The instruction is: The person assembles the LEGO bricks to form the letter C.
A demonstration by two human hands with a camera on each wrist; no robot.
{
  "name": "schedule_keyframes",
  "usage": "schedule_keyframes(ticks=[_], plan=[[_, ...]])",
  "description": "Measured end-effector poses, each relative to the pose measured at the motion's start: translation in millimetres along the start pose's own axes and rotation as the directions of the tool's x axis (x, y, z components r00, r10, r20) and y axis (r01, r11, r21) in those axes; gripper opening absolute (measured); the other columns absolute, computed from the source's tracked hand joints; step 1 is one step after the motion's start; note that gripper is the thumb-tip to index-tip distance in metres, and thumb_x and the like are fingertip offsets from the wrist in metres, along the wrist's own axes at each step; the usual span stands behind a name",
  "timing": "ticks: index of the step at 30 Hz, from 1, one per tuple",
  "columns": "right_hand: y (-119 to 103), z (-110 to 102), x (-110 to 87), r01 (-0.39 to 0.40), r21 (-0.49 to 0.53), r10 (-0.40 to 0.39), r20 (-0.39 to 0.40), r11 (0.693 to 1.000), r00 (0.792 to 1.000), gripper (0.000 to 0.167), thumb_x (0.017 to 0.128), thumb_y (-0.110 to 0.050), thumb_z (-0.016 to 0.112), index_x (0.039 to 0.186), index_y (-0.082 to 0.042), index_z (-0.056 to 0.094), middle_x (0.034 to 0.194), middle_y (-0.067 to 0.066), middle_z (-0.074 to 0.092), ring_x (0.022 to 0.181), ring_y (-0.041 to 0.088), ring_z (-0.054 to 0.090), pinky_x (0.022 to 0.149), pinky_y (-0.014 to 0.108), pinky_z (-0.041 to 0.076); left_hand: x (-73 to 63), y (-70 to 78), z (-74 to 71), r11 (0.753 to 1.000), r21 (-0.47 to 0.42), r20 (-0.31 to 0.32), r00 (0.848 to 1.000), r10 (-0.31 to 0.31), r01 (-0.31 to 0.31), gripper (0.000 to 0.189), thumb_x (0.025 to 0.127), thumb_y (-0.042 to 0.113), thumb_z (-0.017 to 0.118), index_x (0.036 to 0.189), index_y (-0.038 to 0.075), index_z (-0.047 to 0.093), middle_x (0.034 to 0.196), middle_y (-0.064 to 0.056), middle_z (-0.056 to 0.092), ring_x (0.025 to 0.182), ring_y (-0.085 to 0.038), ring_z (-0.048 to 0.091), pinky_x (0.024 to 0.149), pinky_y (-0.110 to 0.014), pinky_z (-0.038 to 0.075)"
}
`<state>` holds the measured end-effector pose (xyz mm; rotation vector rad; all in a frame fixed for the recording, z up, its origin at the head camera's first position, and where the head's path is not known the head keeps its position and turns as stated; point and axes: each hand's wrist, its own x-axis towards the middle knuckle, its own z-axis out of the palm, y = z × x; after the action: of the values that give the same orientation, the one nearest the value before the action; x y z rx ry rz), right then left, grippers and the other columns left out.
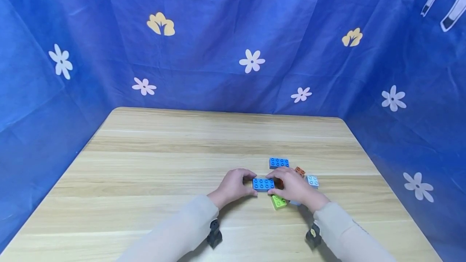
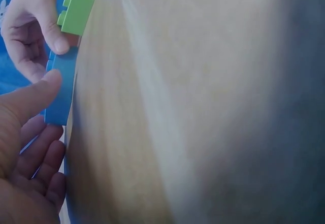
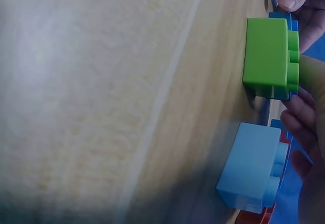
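Note:
A blue toy building brick with two rows of studs lies on the table between both hands. My left hand pinches its left end; in the left wrist view the thumb lies along the side of the blue brick. My right hand grips the right end, thumb at the near side and fingers at the far side. Close by the right thumb is a lime green brick, seen larger as the green brick in the right wrist view. A light blue brick sits beside it, mostly hidden by the right hand from above.
Behind the right hand is another blue brick. An orange-brown brick and a pale blue brick lie to its right. The wooden table stretches left and back to a blue patterned curtain.

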<state>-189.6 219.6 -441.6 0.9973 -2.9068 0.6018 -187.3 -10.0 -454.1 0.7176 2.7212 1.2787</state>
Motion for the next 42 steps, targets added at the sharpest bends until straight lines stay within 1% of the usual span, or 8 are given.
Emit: schedule_keyframes(ticks=[9, 17, 21, 24, 29, 35, 38, 42], plan=[[0, -1, 0.4, -0.021, -0.004, 0.021, 0.012, 1.0, 1.0, 0.04, 0.079, -0.034, 0.078, 0.113, -0.015, 0.068, 0.112, -0.001, 0.065, 0.112, 0.021, 0.056, 0.096, 0.043, 0.044, 0.8, -0.4, 2.9, 1.0, 0.013, -0.007, 1.0, 0.001, -0.001, 0.039, 0.07, 0.02, 0.086, 0.103, 0.006, 0.071, 0.095, -0.001, 0.068, 0.086, -0.014, 0.061, 0.078, -0.029, 0.05], [-2, -2, 4.6, 0.004, 0.0, -0.004, 0.012, 1.0, 1.0, 0.036, 0.081, -0.034, 0.076, 0.112, -0.016, 0.069, 0.11, -0.004, 0.065, 0.108, 0.017, 0.056, 0.093, 0.039, 0.046, -0.7, -3.7, -2.8, 1.0, 0.007, -0.01, 1.0, 0.013, -0.013, 0.035, 0.071, 0.018, 0.085, 0.101, 0.007, 0.072, 0.097, -0.001, 0.069, 0.089, -0.015, 0.062, 0.081, -0.03, 0.05], [-8, -2, 9.3, -0.009, 0.018, 0.009, 0.023, 1.0, 1.0, 0.037, 0.082, -0.036, 0.076, 0.113, -0.017, 0.068, 0.111, -0.004, 0.064, 0.108, 0.016, 0.056, 0.094, 0.038, 0.045, -3.4, -7.6, -10.5, 0.999, -0.002, -0.008, 0.999, 0.037, -0.037, 0.035, 0.07, 0.015, 0.085, 0.101, 0.005, 0.071, 0.099, -0.003, 0.069, 0.092, -0.018, 0.063, 0.084, -0.034, 0.05], [-14, -1, 13.3, -0.035, 0.041, 0.033, 0.036, 0.999, 0.999, 0.039, 0.081, -0.037, 0.075, 0.114, -0.018, 0.067, 0.112, -0.004, 0.064, 0.109, 0.016, 0.056, 0.096, 0.038, 0.044, -7.3, -11.0, -18.1, 0.999, -0.003, -0.008, 0.999, 0.049, -0.049, 0.036, 0.071, 0.015, 0.084, 0.103, 0.005, 0.071, 0.102, -0.005, 0.069, 0.096, -0.021, 0.063, 0.088, -0.037, 0.049], [-23, 4, 19.8, -0.033, 0.082, 0.031, 0.028, 0.996, 0.999, 0.042, 0.081, -0.04, 0.074, 0.116, -0.018, 0.067, 0.11, -0.006, 0.064, 0.105, 0.013, 0.057, 0.094, 0.036, 0.045, -15.7, -18.7, -30.0, 0.998, -0.007, -0.02, 0.998, 0.061, -0.061, 0.037, 0.071, 0.016, 0.084, 0.104, 0.006, 0.071, 0.104, -0.005, 0.069, 0.1, -0.022, 0.062, 0.092, -0.04, 0.046], [-33, 14, 27.3, -0.004, 0.117, 0.003, 0.014, 0.993, 1.0, 0.043, 0.081, -0.041, 0.074, 0.116, -0.018, 0.066, 0.108, -0.007, 0.062, 0.101, 0.009, 0.058, 0.089, 0.031, 0.048, -26.9, -26.9, -41.2, 0.999, -0.006, -0.029, 0.998, 0.048, -0.048, 0.038, 0.071, 0.016, 0.084, 0.105, 0.006, 0.07, 0.104, -0.005, 0.069, 0.099, -0.022, 0.062, 0.092, -0.042, 0.047], [-38, 18, 30.2, 0.0, 0.141, -0.001, 0.004, 0.99, 1.0, 0.042, 0.081, -0.038, 0.075, 0.116, -0.017, 0.066, 0.108, -0.006, 0.062, 0.1, 0.009, 0.058, 0.09, 0.03, 0.048, -31.6, -30.1, -46.5, 0.999, -0.001, -0.033, 0.999, 0.04, -0.04, 0.038, 0.071, 0.016, 0.084, 0.105, 0.007, 0.07, 0.104, -0.004, 0.068, 0.1, -0.022, 0.062, 0.092, -0.043, 0.047], [-45, 24, 34.8, 0.005, 0.141, -0.003, -0.012, 0.99, 1.0, 0.042, 0.08, -0.037, 0.076, 0.115, -0.017, 0.067, 0.106, -0.007, 0.062, 0.1, 0.009, 0.058, 0.091, 0.031, 0.047, -37.8, -33.6, -53.3, 0.999, 0.016, -0.04, 0.998, 0.04, -0.04, 0.038, 0.07, 0.016, 0.084, 0.105, 0.008, 0.071, 0.104, -0.003, 0.068, 0.1, -0.023, 0.062, 0.092, -0.043, 0.046]])
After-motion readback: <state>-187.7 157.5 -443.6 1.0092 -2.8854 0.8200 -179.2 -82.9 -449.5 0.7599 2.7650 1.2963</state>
